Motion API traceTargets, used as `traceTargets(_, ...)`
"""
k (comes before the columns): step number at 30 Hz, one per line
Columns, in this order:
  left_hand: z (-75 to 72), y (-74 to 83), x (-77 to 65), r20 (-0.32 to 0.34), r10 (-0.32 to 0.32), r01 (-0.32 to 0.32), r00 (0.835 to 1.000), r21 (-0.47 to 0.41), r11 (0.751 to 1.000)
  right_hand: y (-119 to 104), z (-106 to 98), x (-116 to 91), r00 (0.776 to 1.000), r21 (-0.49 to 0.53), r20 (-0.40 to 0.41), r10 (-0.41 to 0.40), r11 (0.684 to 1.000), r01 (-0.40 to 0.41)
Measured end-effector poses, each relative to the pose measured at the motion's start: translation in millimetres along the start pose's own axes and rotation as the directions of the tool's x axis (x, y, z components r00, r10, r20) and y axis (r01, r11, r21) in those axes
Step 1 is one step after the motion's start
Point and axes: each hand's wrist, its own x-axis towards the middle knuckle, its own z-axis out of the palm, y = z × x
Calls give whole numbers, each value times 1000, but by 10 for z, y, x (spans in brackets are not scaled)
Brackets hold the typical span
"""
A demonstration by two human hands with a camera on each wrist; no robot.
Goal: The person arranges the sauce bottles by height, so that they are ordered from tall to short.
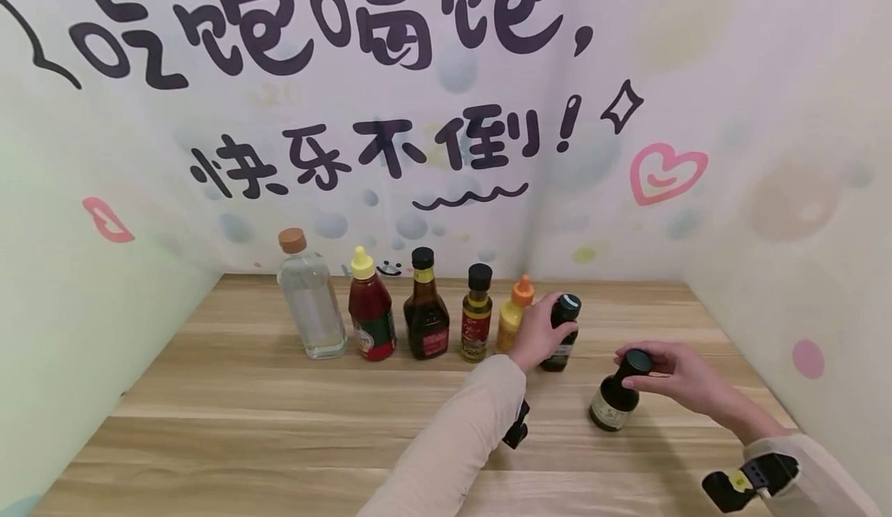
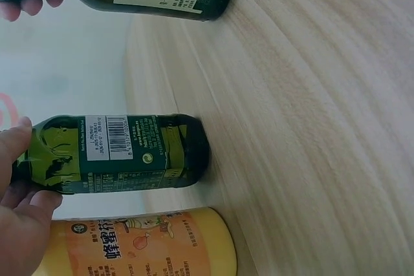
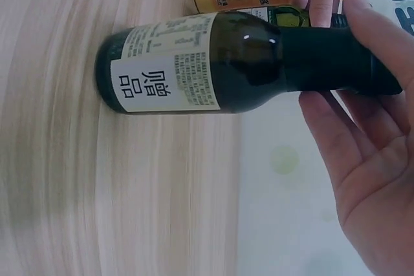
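Observation:
My left hand [image 1: 540, 333] grips a green glass bottle [image 2: 139, 153] with a dark cap, fingers and thumb around its upper part. That bottle stands upright in the back row, just right of a yellow sauce bottle [image 1: 510, 323] with an orange tip. Nearer the front right, my right hand [image 1: 672, 374] holds an olive oil bottle [image 3: 194, 63] by its dark neck, between thumb and fingers. A pale label with Chinese print wraps its body. Its base is close over or on the wooden tabletop [image 1: 313, 439].
Left of the hands, a clear bottle [image 1: 312, 304] with a brown cap, a red sauce bottle [image 1: 372, 316] with a yellow tip, a dark brown sauce bottle [image 1: 427, 320] and a small red-labelled bottle [image 1: 476, 327] stand in line. A printed wall cloth [image 1: 446, 231] rises behind.

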Motion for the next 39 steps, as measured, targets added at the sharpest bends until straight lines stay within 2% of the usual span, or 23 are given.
traceTargets(8,-6,3,-8,3,10,-10,1000,5,1000,-18,-22,-7,998,15,-1,60,998,-60)
traceTargets(12,4,-10,0,3,14,-14,1000,13,1000,-45,-32,1,999,3,1,49,999,-49)
traceTargets(17,7,-17,7,6,32,-32,999,20,999,-71,-87,37,995,-21,-37,90,996,-91)
traceTargets(21,2,-14,8,11,24,-25,1000,32,999,-91,-156,97,990,-46,-54,130,990,-132)
traceTargets(28,-9,-10,4,18,36,-37,999,37,999,-90,-258,228,986,-122,-76,146,980,-154)
traceTargets(39,-4,-26,13,20,35,-36,999,50,998,37,-287,401,968,-165,-111,224,957,-240)
